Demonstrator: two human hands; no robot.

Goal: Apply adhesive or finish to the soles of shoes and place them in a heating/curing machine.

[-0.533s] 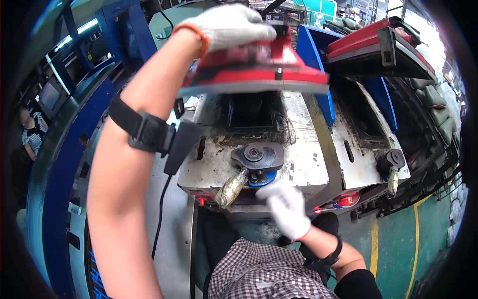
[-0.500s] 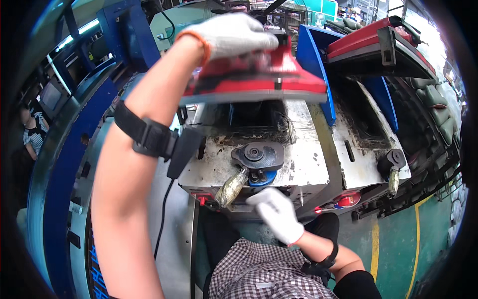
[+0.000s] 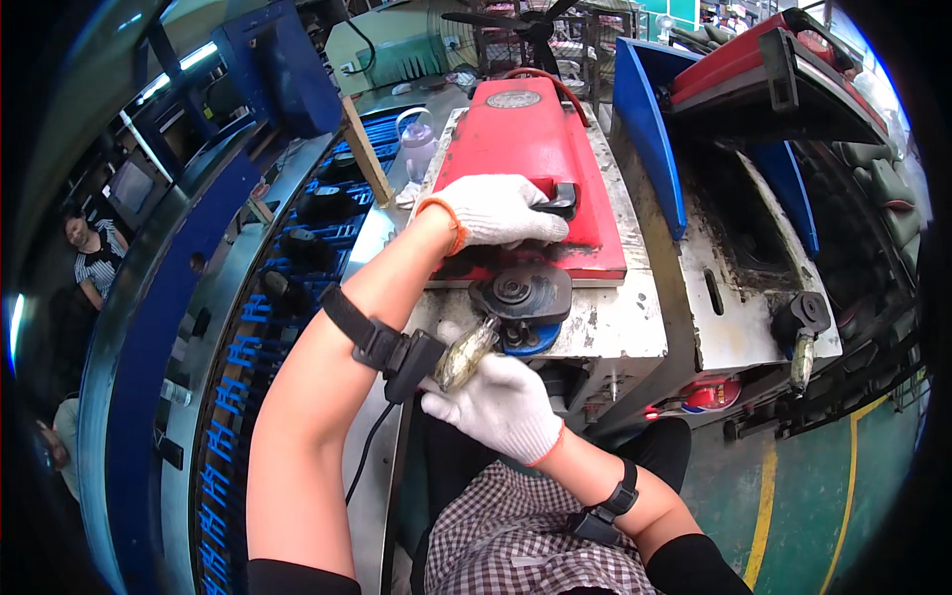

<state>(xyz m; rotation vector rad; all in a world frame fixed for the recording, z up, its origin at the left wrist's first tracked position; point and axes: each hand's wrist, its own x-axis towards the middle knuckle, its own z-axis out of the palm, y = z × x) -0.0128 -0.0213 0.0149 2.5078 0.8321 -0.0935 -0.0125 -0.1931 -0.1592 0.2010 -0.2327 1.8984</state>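
The red lid point(image 3: 506, 129) lies lowered on the worn white machine housing point(image 3: 635, 332). My left hand point(image 3: 501, 211), in a white knit glove with an orange cuff, is closed at the black lid handle point(image 3: 557, 202), and its fingers hide part of that handle. In front of the lid sits a dark cam latch point(image 3: 521, 292) with a blue base under it. From the latch a tape-wrapped lever handle point(image 3: 466, 354) slants toward me. My gloved right hand point(image 3: 501, 412) is curled about this lever, thumb low beside its end; some fingers are hidden.
At right stands a second machine, its red lid point(image 3: 729, 74) raised and its own lever point(image 3: 802, 362) hanging. A blue panel point(image 3: 650, 139) rises between the machines. Left is a conveyor with blue racks point(image 3: 233, 382); a bottle point(image 3: 417, 147) stands behind my left arm. A person point(image 3: 94, 258) is far left.
My left hand has brought the red lid down from its raised, tilted position onto the housing. My right hand has moved left and up to the lever handle.
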